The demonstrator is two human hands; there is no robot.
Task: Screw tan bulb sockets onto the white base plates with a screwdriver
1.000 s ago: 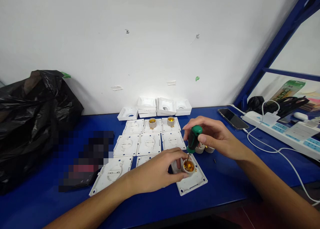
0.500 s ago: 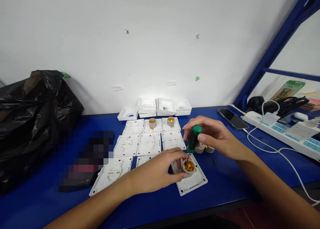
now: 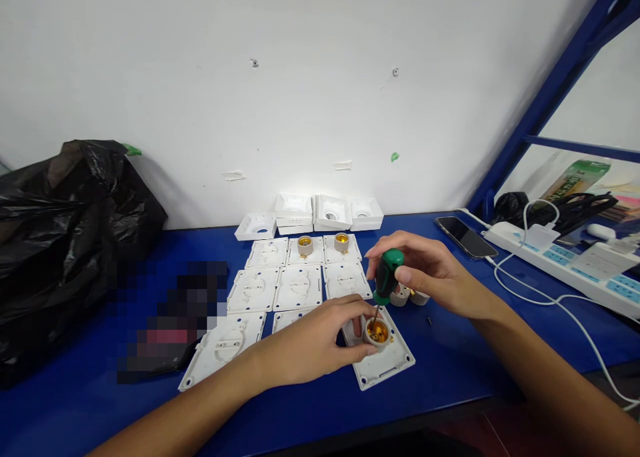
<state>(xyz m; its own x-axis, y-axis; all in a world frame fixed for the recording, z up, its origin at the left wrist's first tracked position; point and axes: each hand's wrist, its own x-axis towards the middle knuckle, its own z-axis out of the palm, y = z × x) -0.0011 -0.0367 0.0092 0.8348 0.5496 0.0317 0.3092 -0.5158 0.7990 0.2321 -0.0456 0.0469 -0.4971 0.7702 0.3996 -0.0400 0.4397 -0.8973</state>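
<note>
A green and black screwdriver [image 3: 387,276] is gripped in my right hand [image 3: 425,270], its shaft pointing down into a lamp socket [image 3: 377,333]. This socket has a pale rim and a brass-coloured threaded inside. Around its left side are the fingers and thumb of my left hand [image 3: 330,337], which hold it on a square white plastic base plate [image 3: 380,370]. Whatever the screwdriver's tip touches inside the socket is too small to make out. Just behind my right fingers lie more loose sockets [image 3: 419,298], and a small dark screw [image 3: 429,322] is on the table.
Several white base plates [image 3: 299,285] lie in rows, two bearing sockets [image 3: 341,242]. White square covers [image 3: 295,207] stand by the wall. A black plastic bag [image 3: 75,244] is at left; a phone [image 3: 466,236], power strip [image 3: 565,260] and white cables are at right.
</note>
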